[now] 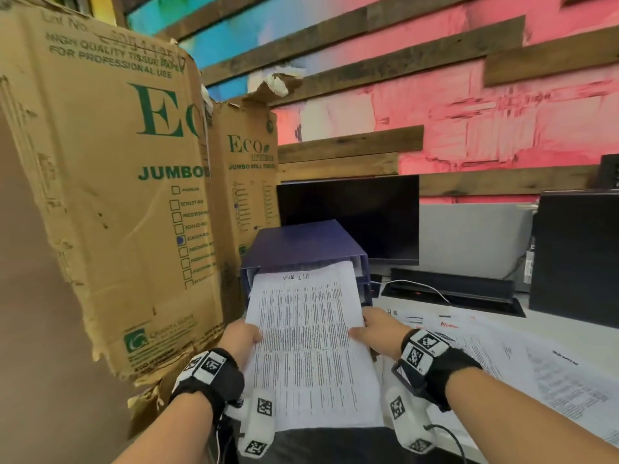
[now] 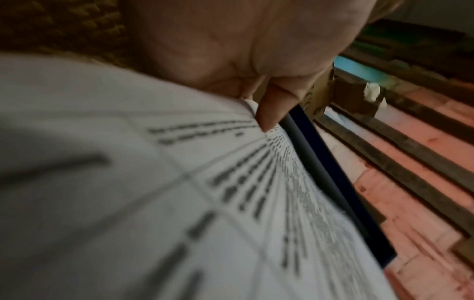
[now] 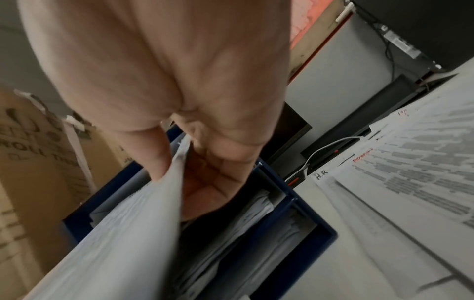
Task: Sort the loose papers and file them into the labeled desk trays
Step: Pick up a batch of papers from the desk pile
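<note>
Both hands pinch one printed sheet (image 1: 310, 343), left hand (image 1: 239, 338) and right hand (image 1: 376, 326) at its side edges, its far end at the blue desk trays (image 1: 301, 249); trays hold papers. Right of the trays lie loose papers (image 1: 495, 349) marked "HR". Boxes (image 1: 110, 182) left read "ECO JUMBO"

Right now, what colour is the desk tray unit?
Dark blue desk tray unit, papers already inside; clearest in the head view.
</note>
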Available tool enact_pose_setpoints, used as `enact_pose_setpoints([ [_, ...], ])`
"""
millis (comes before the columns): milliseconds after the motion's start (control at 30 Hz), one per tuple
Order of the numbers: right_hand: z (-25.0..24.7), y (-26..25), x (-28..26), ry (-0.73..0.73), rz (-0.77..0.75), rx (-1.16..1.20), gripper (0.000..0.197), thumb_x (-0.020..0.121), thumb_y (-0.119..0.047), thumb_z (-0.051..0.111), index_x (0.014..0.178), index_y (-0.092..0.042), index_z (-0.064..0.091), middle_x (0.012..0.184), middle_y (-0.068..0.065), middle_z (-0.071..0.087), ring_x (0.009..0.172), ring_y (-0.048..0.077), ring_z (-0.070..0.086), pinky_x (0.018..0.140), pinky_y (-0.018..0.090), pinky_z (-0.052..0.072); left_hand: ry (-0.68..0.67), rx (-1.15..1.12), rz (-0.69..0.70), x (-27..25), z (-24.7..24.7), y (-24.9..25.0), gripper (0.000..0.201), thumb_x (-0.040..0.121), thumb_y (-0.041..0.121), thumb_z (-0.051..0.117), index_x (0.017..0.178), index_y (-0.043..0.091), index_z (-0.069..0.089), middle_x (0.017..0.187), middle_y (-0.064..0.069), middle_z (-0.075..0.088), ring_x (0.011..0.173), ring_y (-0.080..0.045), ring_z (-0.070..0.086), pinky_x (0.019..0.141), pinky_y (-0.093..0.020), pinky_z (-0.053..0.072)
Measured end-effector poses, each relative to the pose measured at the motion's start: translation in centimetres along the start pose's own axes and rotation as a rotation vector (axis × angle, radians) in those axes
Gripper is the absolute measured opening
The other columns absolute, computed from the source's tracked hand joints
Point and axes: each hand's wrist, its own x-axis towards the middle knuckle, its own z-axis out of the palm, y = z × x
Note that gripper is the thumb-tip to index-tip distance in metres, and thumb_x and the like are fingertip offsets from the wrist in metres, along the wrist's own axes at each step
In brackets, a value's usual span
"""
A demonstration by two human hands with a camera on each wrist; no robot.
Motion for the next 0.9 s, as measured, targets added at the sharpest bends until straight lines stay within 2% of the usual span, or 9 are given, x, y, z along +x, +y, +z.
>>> enact_pose_setpoints([
  [167, -0.4, -0.2, 1.1, 0.073, 0.018, 0.210, 0.019, 0.091, -0.020, 0.059, 0.108, -0.015, 0.064, 0.106, 0.003, 0.072, 0.094, 0.019, 0.070, 0.088, 0.041, 0.055, -0.041, -0.335, 0.144, 0.6, -1.2, 1.0, 0.019, 0.090, -0.002, 0.054, 0.098, 0.008, 0.067, 0.100, -0.018, 0.071, 0.094, -0.037, 0.067, 0.091, -0.057, 0.050],
  [300, -0.8, 0.1, 0.6, 0.001, 0.100, 0.190, 0.009, 0.092, -0.020, 0.057, 0.098, -0.024, 0.062, 0.102, 0.005, 0.070, 0.087, 0.023, 0.070, 0.059, 0.029, 0.055, 0.032, -0.440, 0.236, 1.4, -0.4, 2.3, 0.018, 0.086, 0.014, 0.064, 0.104, 0.011, 0.068, 0.096, -0.012, 0.073, 0.090, -0.033, 0.069, 0.087, -0.054, 0.053],
  [433, -1.6, -0.7, 1.6, 0.179, 0.139, 0.230, 0.017, 0.092, -0.023, 0.057, 0.107, -0.016, 0.062, 0.099, 0.009, 0.069, 0.067, 0.021, 0.064, 0.046, 0.024, 0.051, 0.007, -0.296, 0.203, 1.3, 0.7, 2.6, 0.042, 0.081, 0.036, 0.066, 0.114, 0.011, 0.059, 0.110, -0.008, 0.066, 0.098, -0.028, 0.063, 0.090, -0.039, 0.051],
  [467, -1.8, -1.0, 2.1, 0.230, 0.143, 0.242, 0.018, 0.093, -0.023, 0.057, 0.106, -0.013, 0.062, 0.095, 0.009, 0.068, 0.060, 0.018, 0.061, 0.043, 0.022, 0.048, -0.029, -0.267, 0.190, 1.2, 0.9, 2.5, 0.041, 0.084, 0.032, 0.065, 0.116, 0.008, 0.059, 0.110, -0.010, 0.066, 0.096, -0.028, 0.064, 0.085, -0.036, 0.052],
  [533, -2.1, -1.4, 3.1, 0.303, 0.151, 0.273, 0.018, 0.093, -0.024, 0.058, 0.103, -0.009, 0.062, 0.086, 0.009, 0.066, 0.055, 0.016, 0.059, 0.041, 0.022, 0.047, -0.095, -0.221, 0.187, 0.9, 1.0, 2.2, 0.023, 0.090, 0.017, 0.061, 0.109, 0.003, 0.061, 0.097, -0.014, 0.068, 0.071, -0.027, 0.064, 0.055, -0.028, 0.052],
  [567, -2.2, -1.7, 3.5, 0.317, 0.153, 0.307, 0.021, 0.093, -0.025, 0.057, 0.103, -0.007, 0.062, 0.086, 0.011, 0.066, 0.056, 0.017, 0.060, 0.042, 0.022, 0.048, -0.096, -0.214, 0.180, 0.8, 1.0, 2.1, 0.014, 0.093, 0.013, 0.057, 0.103, 0.004, 0.061, 0.088, -0.015, 0.067, 0.054, -0.023, 0.059, 0.041, -0.022, 0.043],
  [633, -2.1, -2.2, 4.1, 0.317, 0.154, 0.418, 0.030, 0.093, -0.026, 0.057, 0.109, -0.001, 0.059, 0.092, 0.017, 0.066, 0.053, 0.017, 0.060, 0.042, 0.024, 0.049, -0.060, -0.293, 0.161, 1.4, 0.7, 2.1, 0.009, 0.095, 0.011, 0.052, 0.098, 0.007, 0.059, 0.077, -0.015, 0.061, 0.035, -0.015, 0.044, 0.033, -0.014, 0.030],
  [800, -1.8, -1.5, 4.3, 0.340, 0.122, 0.527, 0.048, 0.089, -0.016, 0.063, 0.132, -0.010, 0.042, 0.113, 0.018, 0.057, 0.041, 0.015, 0.055, 0.041, 0.026, 0.049, 0.081, -0.470, 0.176, 3.6, 0.2, 3.7, 0.021, 0.094, 0.021, 0.057, 0.103, 0.002, 0.061, 0.082, -0.016, 0.060, 0.056, -0.024, 0.050, 0.035, -0.017, 0.037],
  [900, -1.4, -1.1, 4.6, 0.413, 0.060, 0.562, 0.034, 0.088, -0.008, 0.062, 0.121, -0.007, 0.050, 0.107, 0.020, 0.060, 0.047, 0.017, 0.060, 0.048, 0.030, 0.053, 0.045, -0.576, 0.189, 3.2, 0.7, 4.7, 0.031, 0.095, 0.024, 0.056, 0.117, 0.003, 0.055, 0.103, -0.016, 0.066, 0.066, -0.030, 0.064, 0.039, -0.024, 0.048],
])
